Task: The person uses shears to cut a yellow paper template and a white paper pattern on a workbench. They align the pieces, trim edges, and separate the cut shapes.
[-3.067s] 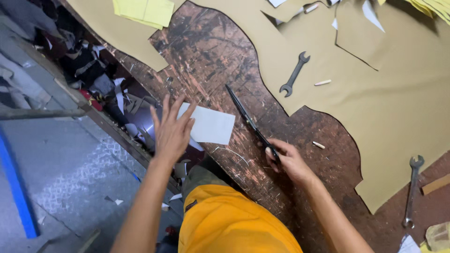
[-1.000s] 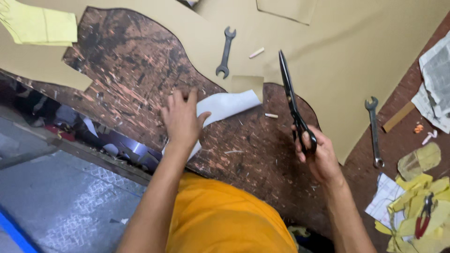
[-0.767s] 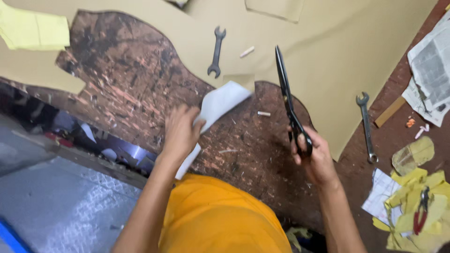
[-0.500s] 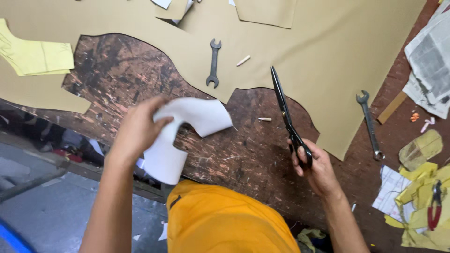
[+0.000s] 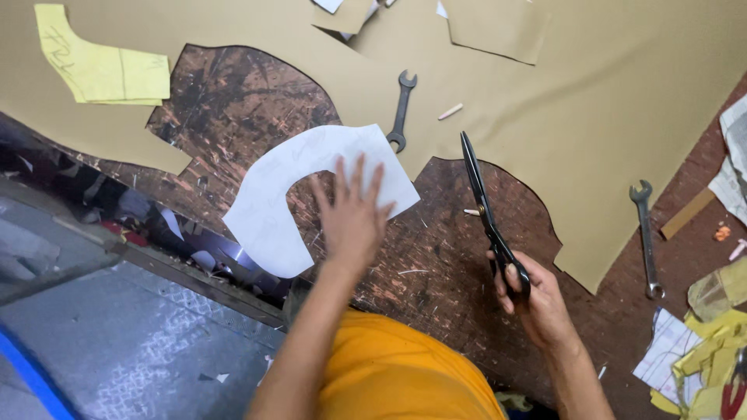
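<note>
Lifted and curling in the left hand (image 5: 354, 222) half a second ago; now flat on the tabletop (image 5: 436, 272), the white paper pattern (image 5: 299, 187) pinned under spread, flattened fingers, unclenched. Curved like a hook, with its lower end jutting past the tabletop edge on the near left of that hand. Right hand (image 5: 537, 299) clenched through the handles of the black scissors (image 5: 486, 214), much as before, blades pointing away and apparently shut, though hard to tell at this angle.

Counted: one white pattern, one pair of scissors, two wrenches, namely one wrench (image 5: 401, 109) just beyond the left hand's fingertips and a second wrench (image 5: 646, 237) right of the right hand. One tan sheet (image 5: 622, 101) beyond both hands, one yellow pattern piece (image 5: 101, 70) far left, one chalk stick (image 5: 450, 112) beside the first wrench.
</note>
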